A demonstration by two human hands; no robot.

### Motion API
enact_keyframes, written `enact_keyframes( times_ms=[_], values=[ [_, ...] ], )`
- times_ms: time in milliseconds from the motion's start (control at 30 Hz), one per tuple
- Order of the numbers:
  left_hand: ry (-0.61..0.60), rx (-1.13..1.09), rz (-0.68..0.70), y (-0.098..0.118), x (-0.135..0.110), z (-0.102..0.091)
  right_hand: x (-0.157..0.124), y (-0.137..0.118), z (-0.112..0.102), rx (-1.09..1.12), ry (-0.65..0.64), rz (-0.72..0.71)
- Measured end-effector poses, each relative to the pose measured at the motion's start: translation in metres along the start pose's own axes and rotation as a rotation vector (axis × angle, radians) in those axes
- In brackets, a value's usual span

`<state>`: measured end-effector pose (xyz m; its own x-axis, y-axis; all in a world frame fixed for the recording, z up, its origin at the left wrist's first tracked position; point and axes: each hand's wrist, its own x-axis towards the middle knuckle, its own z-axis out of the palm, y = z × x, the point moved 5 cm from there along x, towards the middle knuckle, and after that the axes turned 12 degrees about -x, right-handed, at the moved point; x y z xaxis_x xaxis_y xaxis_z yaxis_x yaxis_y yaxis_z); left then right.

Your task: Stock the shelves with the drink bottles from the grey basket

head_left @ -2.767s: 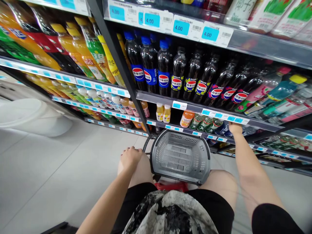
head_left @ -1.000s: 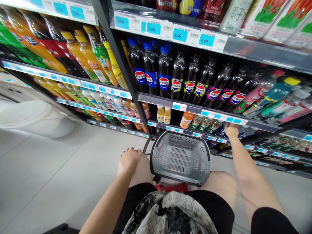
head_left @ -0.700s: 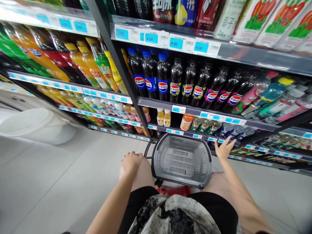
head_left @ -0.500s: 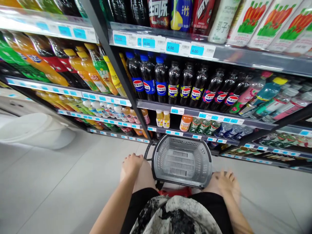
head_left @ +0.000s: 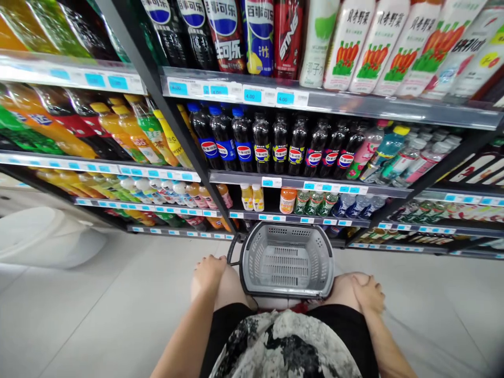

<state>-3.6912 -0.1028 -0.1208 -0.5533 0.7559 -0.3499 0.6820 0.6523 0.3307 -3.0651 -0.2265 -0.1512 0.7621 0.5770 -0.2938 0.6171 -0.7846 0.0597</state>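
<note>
My left hand [head_left: 210,270] rests on my left knee, its fingers laid over the kneecap and holding nothing. On the outer side of my right knee lies my right hand [head_left: 369,294], fingers a little apart and nothing in them. Between my knees stands a grey plastic shopping basket [head_left: 286,287] with slotted walls and a black rim. Nothing lies inside it. Its black handle [head_left: 233,252] sticks out on the left, close to my left hand but apart from it.
A drinks shelf spans the view ahead. Several cola bottles [head_left: 280,149] stand in its middle row, with carrot-print cartons [head_left: 342,50] above and an orange-drink bottle [head_left: 287,200] below. Left of me, a white bucket [head_left: 51,239] stands on the pale tiled floor [head_left: 118,299].
My view has tilted up and turned slightly right, so more of the upper shelf shows. My right hand has settled against the knee; my left hand stays on its knee.
</note>
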Motion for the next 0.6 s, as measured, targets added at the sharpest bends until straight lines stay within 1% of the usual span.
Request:
enact_keyframes(
  times_ms=[67, 133, 300, 400, 433, 500, 567, 600],
  values=[
    [-0.015, 0.005, 0.005, 0.005, 0.002, 0.003, -0.003, -0.008, -0.004, -0.002, 0.048, 0.022],
    [-0.036, 0.004, 0.003, 0.010, 0.004, 0.006, -0.005, -0.012, -0.006, 0.014, 0.060, 0.062],
    [-0.065, -0.022, -0.019, 0.020, 0.006, 0.013, -0.004, -0.008, -0.011, 0.049, 0.073, 0.116],
    [-0.043, -0.079, -0.004, 0.020, 0.000, 0.013, 0.000, -0.005, -0.007, 0.021, 0.100, 0.170],
    [-0.028, -0.150, -0.002, 0.018, -0.003, 0.009, 0.001, -0.003, -0.005, 0.015, 0.111, 0.188],
    [0.016, -0.416, -0.015, 0.011, -0.007, -0.007, 0.005, -0.001, 0.001, 0.024, 0.111, 0.215],
    [0.090, -0.754, 0.002, 0.002, -0.009, -0.033, 0.007, 0.003, 0.005, 0.053, 0.089, 0.225],
    [0.137, -0.872, 0.044, 0.000, -0.009, -0.048, 0.006, 0.005, 0.005, 0.069, 0.077, 0.218]
  ],
)
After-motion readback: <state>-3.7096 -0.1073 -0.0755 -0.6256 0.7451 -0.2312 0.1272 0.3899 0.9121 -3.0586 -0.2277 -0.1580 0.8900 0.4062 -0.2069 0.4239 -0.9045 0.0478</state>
